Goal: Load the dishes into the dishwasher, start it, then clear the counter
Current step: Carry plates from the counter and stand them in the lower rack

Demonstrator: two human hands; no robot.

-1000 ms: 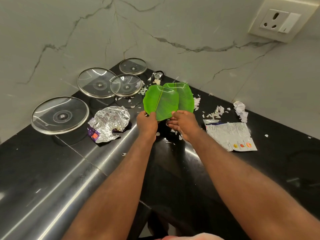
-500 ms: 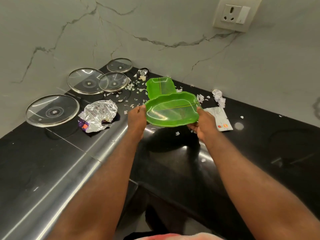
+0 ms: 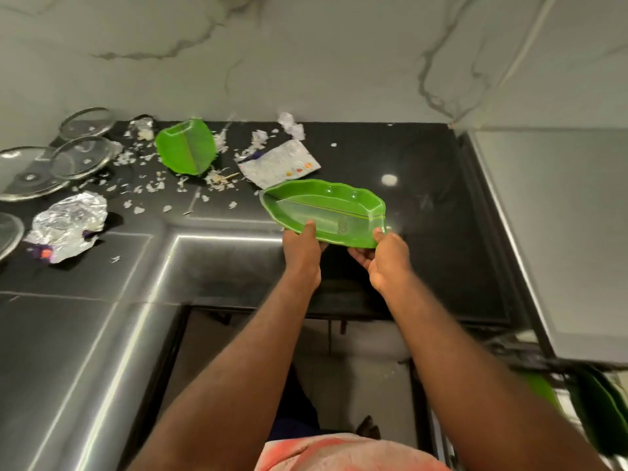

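Plate (image 3: 326, 209) — between left hand (image 3: 302, 253), right hand (image 3: 387, 263)

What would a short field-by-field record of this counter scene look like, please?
held: green leaf-shaped plate, over the black counter
left hand: grips the plate's near edge
right hand: grips the plate's right end
on counter: second green plate, glass lids, crumpled foil, flat packet, white scraps
not yet done: plates unloaded, litter uncleared

marble wall (image 3: 306, 45) — grey-veined | pink cloth (image 3: 350, 452) — bottom edge | grey panel (image 3: 560, 232) at right
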